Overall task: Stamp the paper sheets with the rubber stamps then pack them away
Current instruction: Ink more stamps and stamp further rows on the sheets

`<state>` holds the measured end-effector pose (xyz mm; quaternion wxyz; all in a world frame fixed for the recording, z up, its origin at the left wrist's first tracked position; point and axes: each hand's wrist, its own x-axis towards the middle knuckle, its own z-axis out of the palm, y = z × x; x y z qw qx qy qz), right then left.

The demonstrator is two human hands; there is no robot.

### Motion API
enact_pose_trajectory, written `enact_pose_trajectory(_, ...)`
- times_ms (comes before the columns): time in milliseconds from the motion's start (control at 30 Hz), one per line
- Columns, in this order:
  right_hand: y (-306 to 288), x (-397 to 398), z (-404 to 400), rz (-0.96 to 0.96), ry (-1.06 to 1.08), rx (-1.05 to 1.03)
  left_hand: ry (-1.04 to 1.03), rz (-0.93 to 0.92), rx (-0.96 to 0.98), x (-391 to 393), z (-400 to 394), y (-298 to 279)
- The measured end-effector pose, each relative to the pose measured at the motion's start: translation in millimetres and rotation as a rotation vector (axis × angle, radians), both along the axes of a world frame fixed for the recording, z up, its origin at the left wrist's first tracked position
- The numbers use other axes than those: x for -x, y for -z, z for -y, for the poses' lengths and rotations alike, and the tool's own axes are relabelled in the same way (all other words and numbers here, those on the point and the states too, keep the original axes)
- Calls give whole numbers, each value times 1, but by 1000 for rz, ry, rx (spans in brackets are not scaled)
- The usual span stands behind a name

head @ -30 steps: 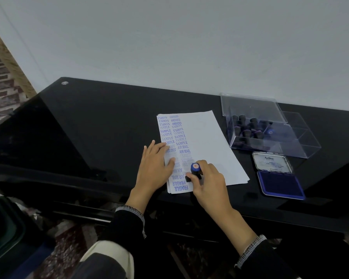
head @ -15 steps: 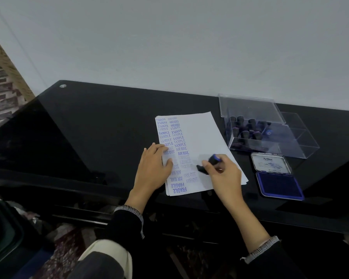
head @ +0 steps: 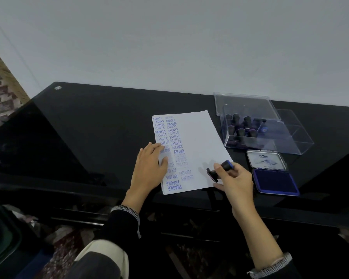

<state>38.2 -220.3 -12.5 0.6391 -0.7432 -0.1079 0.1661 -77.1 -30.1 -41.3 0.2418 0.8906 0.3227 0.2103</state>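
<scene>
- My right hand is pinching the stamp by its handle, tilted above the sheets' near-right corner; prob light, rigid, face inky so I'm avoiding it.
- My left hand is lying flat, fingers straight, pinning the thin, slidey paper sheets mid-table.
- Stamp face is angled away, can't read it; stamps in the clear box are looking murky.

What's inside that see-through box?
The clear box holds a bunch of dark rubber stamps standing together on its left side. Its right part looks bare. Their words cannot be read, and an exact count is hidden.
</scene>
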Motion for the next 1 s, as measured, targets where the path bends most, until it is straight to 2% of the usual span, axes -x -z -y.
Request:
enact_pose_trajectory(167,-1,5,-6,105,-51,19,37,104,-37,1,-1,1)
enact_pose_trajectory(267,-5,6,1,116,-50,-13,85,80,-127,1,2,-2)
enact_pose_trajectory(400,-10,-14,34,154,86,-37,55,-23,-168,0,10,-8)
enact_pose_trajectory(500,-17,-36,66,186,212,-91,29,-16,-139,-17,33,-21)
enact_pose_trajectory(567,-23,-50,87,228,290,-110,117,65,-111,-36,59,-28)
enact_pose_trajectory(667,-22,-67,113,223,382,-126,274,151,34,-66,104,-32)
enact_pose_trajectory(833,-12,-85,142,151,461,-175,447,112,81,-105,161,-25)
enact_pose_trajectory(1000,-3,-92,149,157,406,-92,486,31,11,-114,178,-10)
